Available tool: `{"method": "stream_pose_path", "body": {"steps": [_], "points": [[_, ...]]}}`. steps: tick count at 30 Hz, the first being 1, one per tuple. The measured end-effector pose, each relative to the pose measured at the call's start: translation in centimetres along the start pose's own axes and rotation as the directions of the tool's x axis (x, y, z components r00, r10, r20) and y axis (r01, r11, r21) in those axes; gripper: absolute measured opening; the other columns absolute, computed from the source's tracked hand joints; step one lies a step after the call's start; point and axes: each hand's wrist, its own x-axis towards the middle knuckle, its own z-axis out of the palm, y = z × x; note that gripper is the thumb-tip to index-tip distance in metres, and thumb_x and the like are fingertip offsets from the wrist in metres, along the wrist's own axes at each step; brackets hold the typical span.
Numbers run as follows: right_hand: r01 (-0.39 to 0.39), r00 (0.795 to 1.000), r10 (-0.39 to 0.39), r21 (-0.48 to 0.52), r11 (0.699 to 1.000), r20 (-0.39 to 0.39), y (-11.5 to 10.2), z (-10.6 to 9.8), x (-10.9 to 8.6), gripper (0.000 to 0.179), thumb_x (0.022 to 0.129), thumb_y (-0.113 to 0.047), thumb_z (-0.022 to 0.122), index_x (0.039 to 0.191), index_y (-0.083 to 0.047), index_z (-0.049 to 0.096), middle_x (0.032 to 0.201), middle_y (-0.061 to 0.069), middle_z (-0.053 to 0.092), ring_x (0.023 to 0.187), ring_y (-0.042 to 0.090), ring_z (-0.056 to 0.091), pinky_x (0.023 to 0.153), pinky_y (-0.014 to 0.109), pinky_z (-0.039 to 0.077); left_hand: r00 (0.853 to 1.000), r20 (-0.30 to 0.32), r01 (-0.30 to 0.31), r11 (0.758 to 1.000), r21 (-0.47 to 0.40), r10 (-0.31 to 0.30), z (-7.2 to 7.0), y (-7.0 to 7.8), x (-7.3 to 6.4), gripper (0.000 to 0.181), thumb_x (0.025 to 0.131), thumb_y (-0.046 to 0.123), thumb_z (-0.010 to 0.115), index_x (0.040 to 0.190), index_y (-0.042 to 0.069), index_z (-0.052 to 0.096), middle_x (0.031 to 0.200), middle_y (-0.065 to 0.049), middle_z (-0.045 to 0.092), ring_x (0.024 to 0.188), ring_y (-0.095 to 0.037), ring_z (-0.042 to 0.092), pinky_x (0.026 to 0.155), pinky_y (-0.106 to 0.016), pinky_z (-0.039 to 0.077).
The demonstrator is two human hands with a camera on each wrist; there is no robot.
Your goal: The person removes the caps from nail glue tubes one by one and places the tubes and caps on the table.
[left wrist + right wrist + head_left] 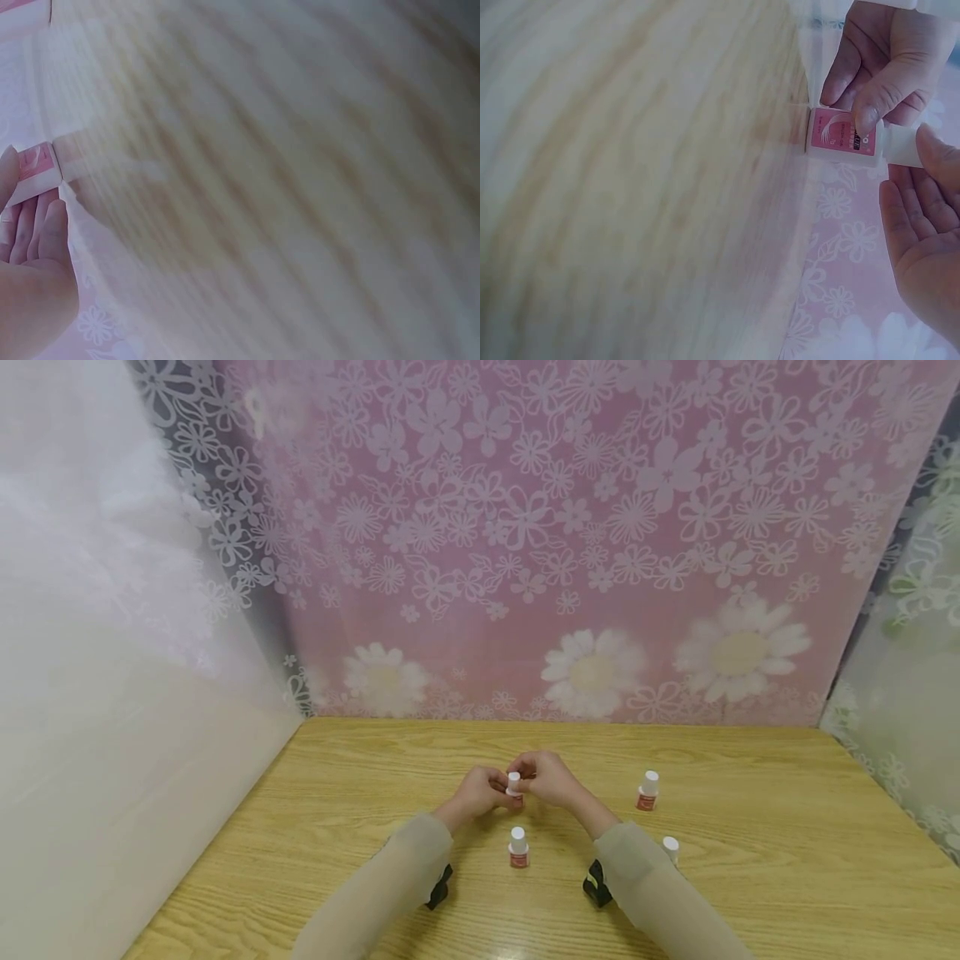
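A small white bottle with a pink label (846,135) stands upright on the wooden table between both hands. My left hand (480,789) holds its body, thumb across the label in the right wrist view. From the other side my right hand (551,779) pinches the white cap (904,145) between thumb and fingers. The left wrist view shows part of the same bottle (39,163) in the left fingers, its cap out of frame. A second bottle (518,847) stands upright nearer to me, between the forearms.
Another such bottle (648,791) stands to the right of the hands. One more bottle (671,846) is partly hidden behind the right sleeve (645,868). A pink flowered curtain (525,568) hangs along the table's far edge, with pale sheets at both sides.
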Motion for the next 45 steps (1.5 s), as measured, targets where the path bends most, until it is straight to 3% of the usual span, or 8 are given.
{"method": "stream_pose_path", "body": {"steps": [8, 19, 24, 29, 37, 45], "points": [[-0.002, 1.000, 0.002, 0.008, 1.000, 0.011, -0.1, -0.1, 0.0, 0.018, 0.075, -0.003, 0.068, 0.092, -0.001, 0.063, 0.084, 0.004, 0.061, 0.081, 0.019, 0.056, 0.070, 0.034, 0.046, 1.000, -0.012, 0.014, 1.000, 0.016, -0.014, 0.2, -2.5, 1.9, 0.012, 0.072, -0.001, 0.071, 0.082, -0.005, 0.065, 0.074, -0.010, 0.065, 0.068, -0.012, 0.059, 0.061, -0.025, 0.046], [-0.067, 0.997, 0.068, 0.043, 0.997, -0.030, 0.1, 0.2, 0.1, 0.019, 0.073, -0.008, 0.072, 0.083, -0.003, 0.057, 0.075, 0.001, 0.057, 0.069, 0.014, 0.053, 0.061, 0.028, 0.045, 1.000, -0.019, 0.024, 0.999, 0.025, -0.024, 0.1, -2.7, 2.1, 0.015, 0.070, 0.001, 0.073, 0.083, -0.002, 0.066, 0.075, -0.008, 0.066, 0.070, -0.011, 0.060, 0.062, -0.022, 0.044], [-0.069, 0.997, 0.070, 0.024, 0.997, -0.038, 0.1, 0.3, 0.1, 0.018, 0.073, -0.009, 0.073, 0.080, -0.004, 0.057, 0.073, 0.001, 0.056, 0.068, 0.013, 0.053, 0.061, 0.028, 0.044, 1.000, -0.024, 0.019, 0.999, 0.043, -0.018, 0.1, -2.9, 2.2, 0.017, 0.068, 0.004, 0.075, 0.082, -0.002, 0.067, 0.074, -0.007, 0.065, 0.068, -0.011, 0.059, 0.061, -0.023, 0.043], [-0.070, 0.997, 0.071, 0.020, 0.997, -0.042, 0.2, 0.4, 0.2, 0.017, 0.073, -0.009, 0.073, 0.079, -0.004, 0.057, 0.072, 0.000, 0.056, 0.068, 0.013, 0.054, 0.060, 0.027, 0.044, 1.000, -0.011, 0.027, 1.000, 0.008, -0.027, 0.1, -2.8, 2.1, 0.017, 0.070, 0.003, 0.074, 0.084, -0.003, 0.066, 0.076, -0.009, 0.066, 0.070, -0.013, 0.061, 0.063, -0.024, 0.046], [-0.054, 0.998, 0.055, 0.020, 0.998, -0.031, 0.3, 0.3, 0.1, 0.014, 0.074, -0.007, 0.071, 0.081, -0.004, 0.060, 0.075, 0.000, 0.058, 0.071, 0.013, 0.055, 0.063, 0.028, 0.045, 1.000, 0.001, 0.012, 0.999, -0.040, -0.012, -0.1, -0.8, 0.6, 0.014, 0.071, -0.004, 0.070, 0.083, -0.008, 0.064, 0.075, -0.014, 0.065, 0.069, -0.016, 0.061, 0.063, -0.027, 0.047], [-0.047, 0.999, 0.047, 0.034, 0.998, 0.003, -0.1, 0.1, 0.0, 0.010, 0.077, -0.005, 0.068, 0.086, -0.003, 0.064, 0.078, 0.001, 0.060, 0.076, 0.015, 0.056, 0.066, 0.030, 0.045, 0.999, -0.004, 0.038, 0.999, -0.018, -0.038, 0.1, -2.7, 1.9, 0.016, 0.070, 0.001, 0.073, 0.083, -0.004, 0.065, 0.074, -0.009, 0.065, 0.068, -0.012, 0.060, 0.062, -0.025, 0.046]]}}
